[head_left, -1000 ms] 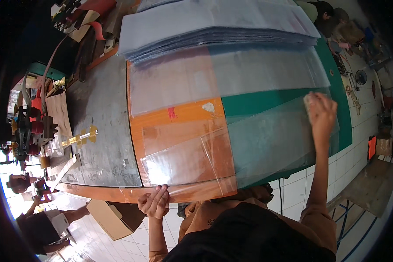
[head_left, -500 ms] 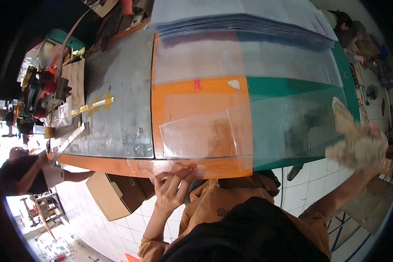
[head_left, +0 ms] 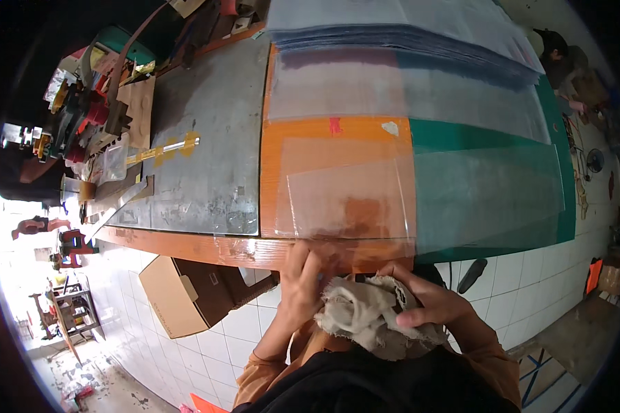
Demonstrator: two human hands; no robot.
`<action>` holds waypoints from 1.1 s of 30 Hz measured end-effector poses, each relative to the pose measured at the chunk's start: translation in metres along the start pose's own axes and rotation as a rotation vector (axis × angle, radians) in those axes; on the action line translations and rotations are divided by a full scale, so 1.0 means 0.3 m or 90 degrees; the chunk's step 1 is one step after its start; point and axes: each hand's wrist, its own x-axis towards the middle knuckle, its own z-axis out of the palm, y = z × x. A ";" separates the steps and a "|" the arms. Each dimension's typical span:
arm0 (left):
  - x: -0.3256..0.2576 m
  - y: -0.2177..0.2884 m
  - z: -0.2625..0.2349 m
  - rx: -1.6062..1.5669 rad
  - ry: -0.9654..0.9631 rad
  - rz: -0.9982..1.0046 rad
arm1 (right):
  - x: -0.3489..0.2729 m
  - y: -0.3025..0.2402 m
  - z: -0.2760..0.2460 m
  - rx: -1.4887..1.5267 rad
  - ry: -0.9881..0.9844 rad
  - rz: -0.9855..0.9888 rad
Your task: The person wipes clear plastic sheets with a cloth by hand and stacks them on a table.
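Note:
A crumpled beige rag is gripped in my right hand, close to my body at the table's near edge. My left hand is beside it, fingers curled at the orange front edge; they are partly blurred, and what they hold, if anything, is hidden. Just beyond both hands, thin clear plastic sheets lie overlapping across the orange and green parts of the tabletop. Their edges show as faint bright lines. A darker smudge shows through the plastic near the front.
A thick stack of clear sheets covers the table's far side. To the left lies a grey metal plate with a taped strip. Tools and a cup crowd the left edge. An open cardboard box stands on the tiled floor.
My right hand has brought the rag from the table's far right to the front of my body, next to my left hand. My left hand stays at the front edge. The view has shifted slightly.

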 end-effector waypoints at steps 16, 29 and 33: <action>0.069 -0.022 0.013 0.056 0.062 0.021 | 0.061 0.010 0.020 0.195 0.121 0.065; 0.011 0.106 0.030 -0.023 0.012 0.180 | 0.099 0.017 -0.028 0.341 0.417 -0.143; 0.001 0.077 0.017 -0.048 -0.040 0.154 | 0.144 -0.002 -0.047 0.539 0.493 -0.252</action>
